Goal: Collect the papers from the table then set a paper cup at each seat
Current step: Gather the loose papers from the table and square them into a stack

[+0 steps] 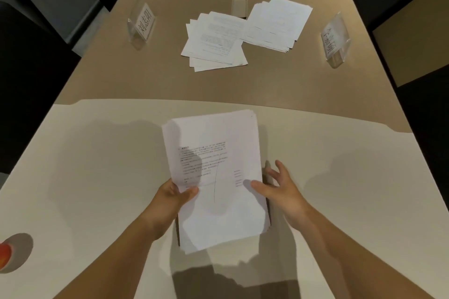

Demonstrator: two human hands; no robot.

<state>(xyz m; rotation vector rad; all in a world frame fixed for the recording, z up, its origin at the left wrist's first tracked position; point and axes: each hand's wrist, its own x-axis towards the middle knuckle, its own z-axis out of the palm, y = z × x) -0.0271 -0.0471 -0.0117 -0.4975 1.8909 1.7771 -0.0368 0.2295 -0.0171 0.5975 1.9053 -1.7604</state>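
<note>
A stack of printed white papers is held over the near, pale part of the table. My left hand grips its lower left edge, thumb on top. My right hand rests against the stack's right edge with its thumb on the top sheet and its fingers spread. Farther off, on the tan part of the table, lie two loose piles of papers: one in the middle and one to its right, overlapping it slightly. No paper cup is in view.
Clear name stands sit at the left and right of the tan table, two more at the far end. A small white device stands behind the piles. A red and orange object shows at the near left edge. Dark chairs line both sides.
</note>
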